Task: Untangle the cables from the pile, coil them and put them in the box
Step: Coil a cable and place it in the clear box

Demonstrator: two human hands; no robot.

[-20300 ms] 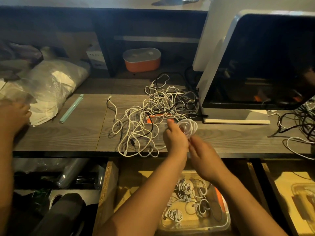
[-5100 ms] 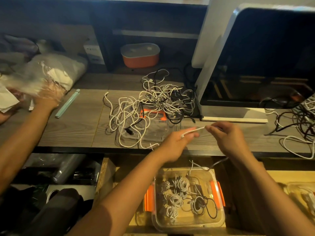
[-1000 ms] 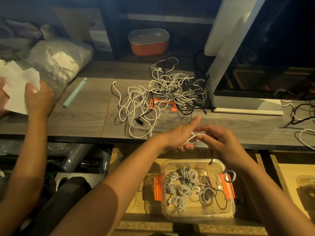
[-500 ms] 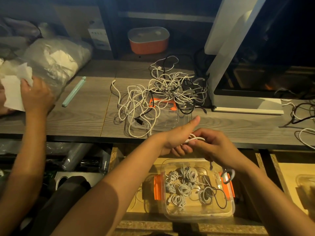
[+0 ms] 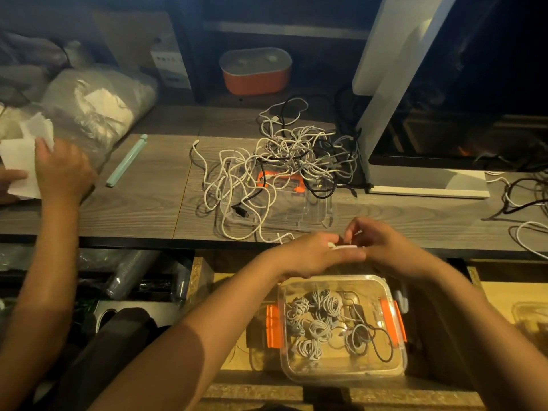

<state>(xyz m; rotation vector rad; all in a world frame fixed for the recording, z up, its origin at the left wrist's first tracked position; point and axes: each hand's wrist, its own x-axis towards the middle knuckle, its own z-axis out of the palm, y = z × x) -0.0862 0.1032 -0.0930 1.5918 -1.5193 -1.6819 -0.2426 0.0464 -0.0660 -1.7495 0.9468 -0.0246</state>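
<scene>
- Between the two hands, item one?
- One white cable point(image 5: 344, 247), partly wound. The left hand point(image 5: 308, 256) carries it over its fingers, thumb apparently holding it down. The right hand point(image 5: 382, 247), fingers curled, pinches the loose run just beside the left fingertips. Winding step, by my judgement.
- Directly below the hands?
- Clear box point(image 5: 341, 376) with orange clasps, open. Contents: several finished coils point(image 5: 318, 327), mostly white, some dark. Exact count unclear.
- Beyond the hands?
- Pile point(image 5: 284, 161), past the knuckles on the table point(image 5: 133, 209): many white strands and a few black, knotted together, lying over a clear lid point(image 5: 314, 215).
- Farther out on the right hand's side?
- Second tangle point(image 5: 525, 200), cut off by the frame. Whether it belongs to this job I cannot tell.
- On the left hand's side?
- Another person's hand point(image 5: 63, 170) on some paper point(image 5: 17, 164). Not part of the lot.
- Progress?
- A modest batch coiled and boxed, one cable in hand, the larger share not yet untangled. Somewhere short of halfway, I would judge.
</scene>
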